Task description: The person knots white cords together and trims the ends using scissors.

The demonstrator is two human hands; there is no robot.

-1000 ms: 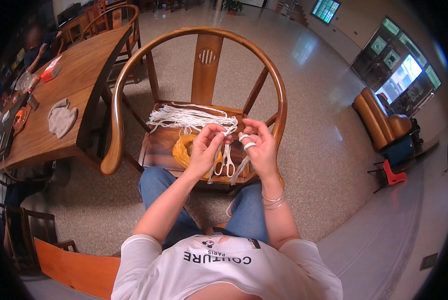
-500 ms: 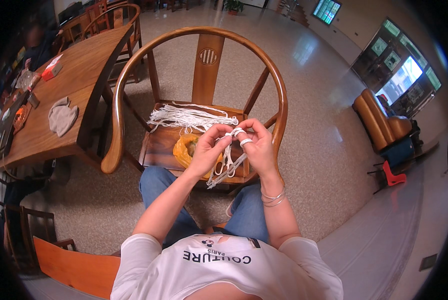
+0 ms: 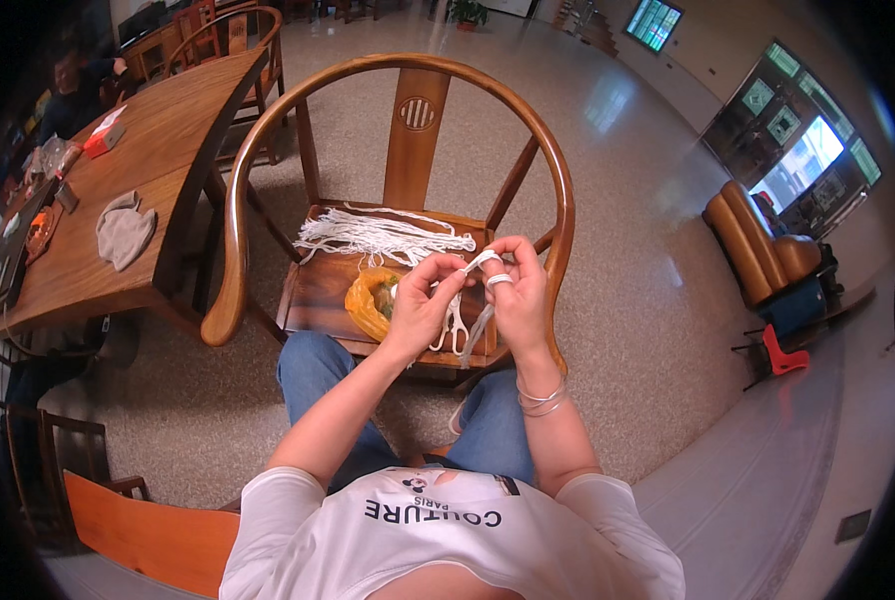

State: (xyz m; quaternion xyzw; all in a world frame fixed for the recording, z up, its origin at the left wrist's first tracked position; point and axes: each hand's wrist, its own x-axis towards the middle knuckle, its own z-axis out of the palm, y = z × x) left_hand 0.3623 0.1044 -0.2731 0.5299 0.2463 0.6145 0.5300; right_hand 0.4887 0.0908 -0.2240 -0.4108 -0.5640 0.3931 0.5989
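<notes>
A long brown wooden table (image 3: 183, 160) is seen at the left, with a beige cloth item (image 3: 125, 232) and a small red-and-white box (image 3: 104, 139) set well apart from each other on its top. Beside it stands a curved-back brown wooden armchair (image 3: 413, 170), on whose seat the working materials are laid. Across the rear of the seat a loose bundle of white cords (image 3: 378, 234) is spread. In front of the bundle a crumpled yellow plastic bag (image 3: 361, 306) is placed, its mouth open upward; something greenish-grey appears to be held inside, though it is too small and shaded to be identified. Above the front of the seat, both hands are held close together. The left hand (image 3: 423, 308) is closed narrowly, a white cord (image 3: 481, 261) being pinched between its thumb and fingertips. By the right hand (image 3: 521, 305) the same cord is held, with white loops wrapped around its fingers. Below and between the hands, a pair of white-handled scissors (image 3: 457, 332) is seen lying on the seat, partly covered by the left hand.
</notes>
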